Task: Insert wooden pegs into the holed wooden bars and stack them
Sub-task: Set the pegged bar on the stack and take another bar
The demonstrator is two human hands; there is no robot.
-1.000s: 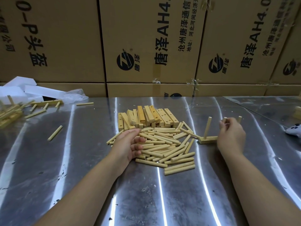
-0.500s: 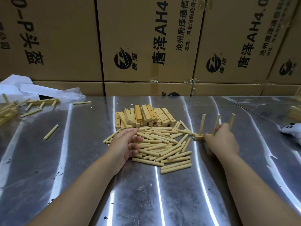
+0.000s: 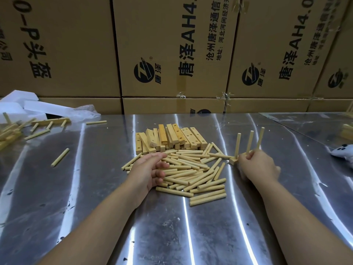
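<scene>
Bar (image 3: 234, 161) with three pegs (image 3: 237, 145) standing in it sits just right of the loose peg pile (image 3: 191, 169), right hand (image 3: 257, 167) pinching it low, probably to steady it. Left hand (image 3: 150, 173) lies on the pile, fingers loosely curled, can't tell if it's got a peg, likely staged for the next grab. Room to move looks best on the table (image 3: 191, 236) near and right; spare bars (image 3: 172, 138) crowd the far side.

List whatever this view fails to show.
- Head view: most of the holed bar is behind the right hand; its grip is unclear.
- Whether the left hand holds anything: its fingers hide it.
- White object, right edge: cut off.
- Peg heap, left edge: cut off.
</scene>
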